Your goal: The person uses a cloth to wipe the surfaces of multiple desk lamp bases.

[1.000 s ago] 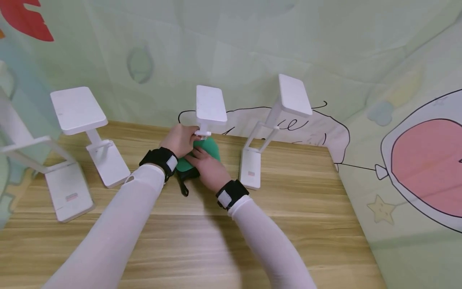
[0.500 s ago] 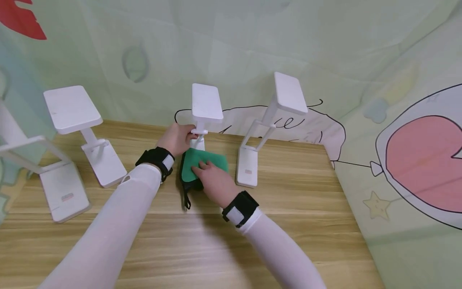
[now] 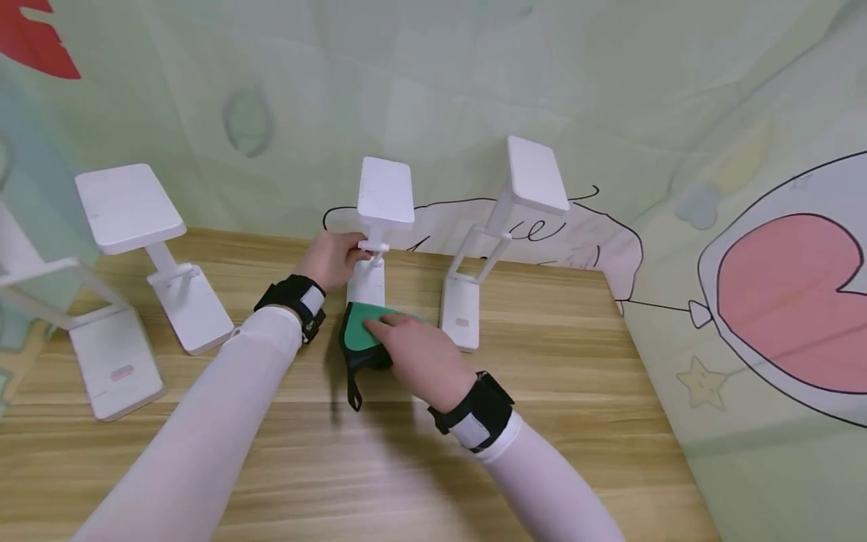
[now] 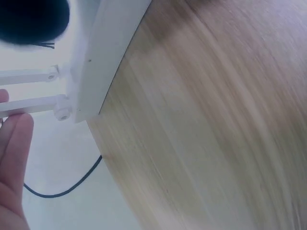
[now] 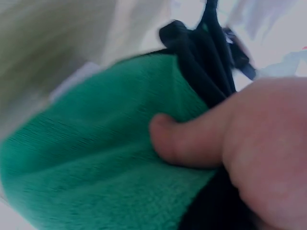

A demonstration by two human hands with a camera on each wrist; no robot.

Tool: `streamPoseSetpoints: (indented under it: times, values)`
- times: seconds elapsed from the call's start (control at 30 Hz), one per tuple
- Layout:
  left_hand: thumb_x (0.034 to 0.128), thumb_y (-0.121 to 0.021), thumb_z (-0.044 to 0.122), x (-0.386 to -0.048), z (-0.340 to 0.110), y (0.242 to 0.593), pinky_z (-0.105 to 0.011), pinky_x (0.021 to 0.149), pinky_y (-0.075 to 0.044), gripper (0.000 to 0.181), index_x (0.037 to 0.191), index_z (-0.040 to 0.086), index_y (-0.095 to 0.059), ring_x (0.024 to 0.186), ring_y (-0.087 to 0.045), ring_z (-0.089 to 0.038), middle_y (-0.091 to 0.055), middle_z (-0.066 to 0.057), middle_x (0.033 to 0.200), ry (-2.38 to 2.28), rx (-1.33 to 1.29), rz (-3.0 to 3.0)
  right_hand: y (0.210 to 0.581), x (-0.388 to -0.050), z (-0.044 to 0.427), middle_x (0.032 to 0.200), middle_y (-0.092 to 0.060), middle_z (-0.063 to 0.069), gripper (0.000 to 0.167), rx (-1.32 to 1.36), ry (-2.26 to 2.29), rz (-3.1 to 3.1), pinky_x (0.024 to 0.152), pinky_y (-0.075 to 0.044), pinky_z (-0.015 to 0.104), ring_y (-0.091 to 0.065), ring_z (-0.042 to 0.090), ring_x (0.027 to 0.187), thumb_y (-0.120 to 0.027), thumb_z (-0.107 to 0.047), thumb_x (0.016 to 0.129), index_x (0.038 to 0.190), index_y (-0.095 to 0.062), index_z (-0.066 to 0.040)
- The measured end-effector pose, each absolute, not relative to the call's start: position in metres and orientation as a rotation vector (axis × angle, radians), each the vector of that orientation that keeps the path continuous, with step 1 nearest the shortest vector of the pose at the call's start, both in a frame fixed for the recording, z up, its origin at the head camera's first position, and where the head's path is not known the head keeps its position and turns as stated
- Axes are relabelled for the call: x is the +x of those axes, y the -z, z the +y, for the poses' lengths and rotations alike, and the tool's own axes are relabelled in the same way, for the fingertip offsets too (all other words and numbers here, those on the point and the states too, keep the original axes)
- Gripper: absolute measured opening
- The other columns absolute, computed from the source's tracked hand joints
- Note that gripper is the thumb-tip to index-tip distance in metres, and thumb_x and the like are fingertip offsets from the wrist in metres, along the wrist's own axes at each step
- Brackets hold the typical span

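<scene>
A small white desk lamp [image 3: 386, 190] stands near the back wall in the middle of the head view. My left hand [image 3: 328, 260] grips its folding arm just below the lamp head; in the left wrist view the fingers [image 4: 17, 148] lie against a white arm bar [image 4: 36, 104]. In front, my right hand [image 3: 428, 357] holds a green cleaning cloth [image 3: 359, 330] with black edging and a hanging loop, over the front of the lamp's base [image 3: 366, 286]. Up close, the thumb [image 5: 187, 141] presses on the plush green side [image 5: 91, 143]. The other right fingers are largely hidden there.
Another white lamp [image 3: 537, 177] stands to the right. On the left are two more, one lamp [image 3: 129, 207] farther back and one lamp [image 3: 115, 361] partly cut off. A printed fabric wall [image 3: 440, 90] borders the wooden table [image 3: 325, 467]. A black cable [image 4: 57, 195] runs behind the held lamp.
My right hand has drawn the cloth down from the lamp's arm, over its base and toward me, uncovering most of the base. The left hand stays at the lamp's arm.
</scene>
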State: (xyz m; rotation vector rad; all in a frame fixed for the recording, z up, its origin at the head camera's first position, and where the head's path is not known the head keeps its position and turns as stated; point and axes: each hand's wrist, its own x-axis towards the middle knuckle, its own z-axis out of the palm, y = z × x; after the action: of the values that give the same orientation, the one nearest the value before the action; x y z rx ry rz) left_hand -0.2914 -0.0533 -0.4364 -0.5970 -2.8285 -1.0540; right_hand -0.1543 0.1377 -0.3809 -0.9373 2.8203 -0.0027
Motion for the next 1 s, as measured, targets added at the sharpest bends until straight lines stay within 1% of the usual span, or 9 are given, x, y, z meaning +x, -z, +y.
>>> streamPoseSetpoints:
  times: [0.1, 0.17, 0.3, 0.53, 0.73, 0.87, 1.0]
  values:
    - [0.1084, -0.065, 0.017, -0.292, -0.046, 0.434, -0.041, 0.077, -0.049, 0.016, 0.111, 0.003, -0.073, 0.084, -0.061, -0.027, -0.076, -0.015, 0.103, 1.086, -0.588, -2.852, 0.373, -0.147, 0.140, 0.135, -0.070, 0.004, 0.056, -0.927, -0.010, 2.801, 0.085, -0.060, 0.034, -0.069, 0.021, 0.116, -0.073, 0.004, 0.097, 0.150, -0.063, -0.015]
    - [0.1077, -0.067, 0.018, -0.292, -0.039, 0.433, -0.042, 0.081, -0.052, 0.019, 0.114, 0.002, -0.074, 0.088, -0.063, -0.026, -0.076, -0.014, 0.106, 1.104, -0.603, -2.866, 0.371, -0.143, 0.142, 0.130, -0.072, 0.003, 0.053, -0.927, -0.040, 2.790, 0.081, -0.060, 0.034, -0.070, 0.019, 0.110, -0.075, 0.002, 0.097, 0.147, -0.066, -0.016]
    - [0.1064, -0.069, 0.019, -0.294, -0.025, 0.432, -0.044, 0.086, -0.056, 0.021, 0.117, 0.001, -0.075, 0.093, -0.068, -0.026, -0.076, -0.014, 0.108, 1.111, -0.653, -2.872, 0.367, -0.136, 0.143, 0.124, -0.074, 0.002, 0.051, -0.935, -0.081, 2.762, 0.076, -0.060, 0.033, -0.071, 0.017, 0.102, -0.078, -0.001, 0.097, 0.145, -0.068, -0.017]
    - [0.1070, -0.067, 0.018, -0.295, -0.004, 0.432, -0.041, 0.085, -0.056, 0.019, 0.116, 0.004, -0.075, 0.094, -0.069, -0.024, -0.077, -0.012, 0.110, 1.081, -0.743, -2.864, 0.364, -0.131, 0.145, 0.121, -0.074, 0.000, 0.049, -0.938, -0.079, 2.778, 0.072, -0.060, 0.034, -0.070, 0.016, 0.102, -0.077, 0.001, 0.096, 0.141, -0.070, -0.017]
    - [0.1076, -0.067, 0.020, -0.295, 0.009, 0.432, -0.041, 0.088, -0.057, 0.022, 0.120, 0.004, -0.075, 0.099, -0.070, -0.024, -0.077, -0.012, 0.113, 1.076, -0.773, -2.884, 0.362, -0.130, 0.147, 0.121, -0.074, 0.000, 0.049, -0.910, -0.066, 2.775, 0.073, -0.059, 0.034, -0.070, 0.016, 0.102, -0.076, 0.001, 0.096, 0.141, -0.070, -0.016]
    - [0.1079, -0.066, 0.019, -0.296, 0.008, 0.430, -0.042, 0.090, -0.056, 0.021, 0.120, 0.004, -0.074, 0.103, -0.071, -0.025, -0.077, -0.012, 0.116, 1.094, -0.778, -2.892, 0.361, -0.131, 0.147, 0.120, -0.074, 0.000, 0.050, -0.911, -0.069, 2.760, 0.074, -0.059, 0.033, -0.069, 0.015, 0.101, -0.077, 0.001, 0.096, 0.142, -0.069, -0.016]
    - [0.1083, -0.065, 0.019, -0.296, 0.003, 0.428, -0.043, 0.094, -0.057, 0.025, 0.127, 0.004, -0.073, 0.109, -0.070, -0.027, -0.075, -0.014, 0.123, 1.145, -0.769, -2.911, 0.362, -0.134, 0.149, 0.118, -0.075, 0.000, 0.049, -0.924, -0.043, 2.744, 0.076, -0.059, 0.033, -0.068, 0.015, 0.099, -0.077, 0.001, 0.096, 0.142, -0.069, -0.015]
